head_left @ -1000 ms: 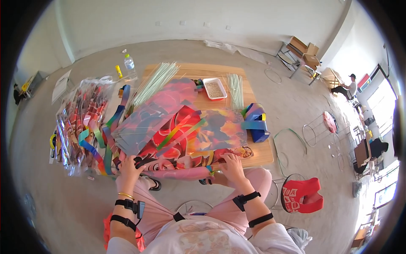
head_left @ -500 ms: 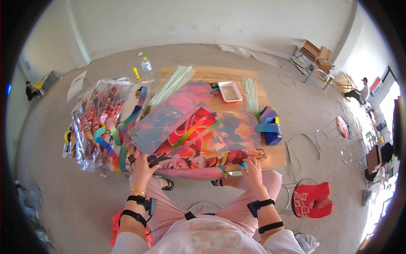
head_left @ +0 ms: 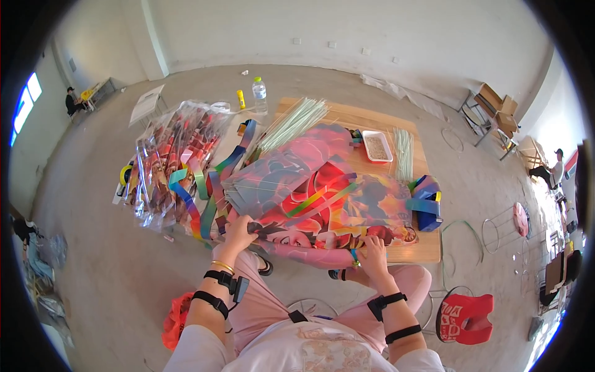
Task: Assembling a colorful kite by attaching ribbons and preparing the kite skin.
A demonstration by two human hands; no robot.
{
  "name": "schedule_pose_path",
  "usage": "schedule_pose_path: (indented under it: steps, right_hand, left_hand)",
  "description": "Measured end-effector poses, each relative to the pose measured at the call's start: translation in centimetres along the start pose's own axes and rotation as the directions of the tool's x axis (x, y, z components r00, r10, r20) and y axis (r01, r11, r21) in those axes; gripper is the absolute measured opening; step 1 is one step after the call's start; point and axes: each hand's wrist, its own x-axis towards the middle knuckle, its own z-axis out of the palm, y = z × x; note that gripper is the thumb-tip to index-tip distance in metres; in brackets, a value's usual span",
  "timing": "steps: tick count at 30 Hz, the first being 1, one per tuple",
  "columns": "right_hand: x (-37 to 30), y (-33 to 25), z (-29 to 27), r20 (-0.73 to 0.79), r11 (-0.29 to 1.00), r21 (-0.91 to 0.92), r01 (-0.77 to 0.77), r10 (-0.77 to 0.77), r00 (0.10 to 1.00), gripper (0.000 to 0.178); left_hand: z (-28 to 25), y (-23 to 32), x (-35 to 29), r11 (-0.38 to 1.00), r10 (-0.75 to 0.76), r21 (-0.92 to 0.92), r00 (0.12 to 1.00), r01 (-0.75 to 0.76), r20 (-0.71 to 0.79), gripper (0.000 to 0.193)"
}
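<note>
Red printed sheeting (head_left: 322, 226) spreads over the table (head_left: 424, 249) ahead of both hands, the left hand (head_left: 238, 234) and right hand (head_left: 373, 255) well apart at its near edge, fingers bent; how firmly they grip, I cannot tell. Uneven pulling could crease it or drag along the loose ribbons (head_left: 199, 183) left of the left hand. Beyond the hands lie bare wood, concrete floor (head_left: 204, 77) and a pale wall (head_left: 260, 31).

Daylight glares right of the wooden table (head_left: 426, 247). Left of it, a window (head_left: 24, 113) is overexposed. Around it, edges curve into blackness.
</note>
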Motion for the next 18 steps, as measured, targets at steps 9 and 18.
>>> schedule_pose_path:
  steps: [9,18]
  right_hand:
    - [6.9,-8.0,4.2,0.142,0.941,0.075,0.329,-0.337,0.931,0.044]
    - [14.2,-13.0,9.6,0.276,0.832,-0.022,0.554,-0.528,0.803,0.050]
  left_hand:
    - [-0.5,2.1,-0.5,0.963,0.037,-0.270,0.990,0.002,0.137,0.041]
    - [0.1,2.0,-0.8,0.936,0.144,-0.324,0.990,-0.135,0.004,0.027]
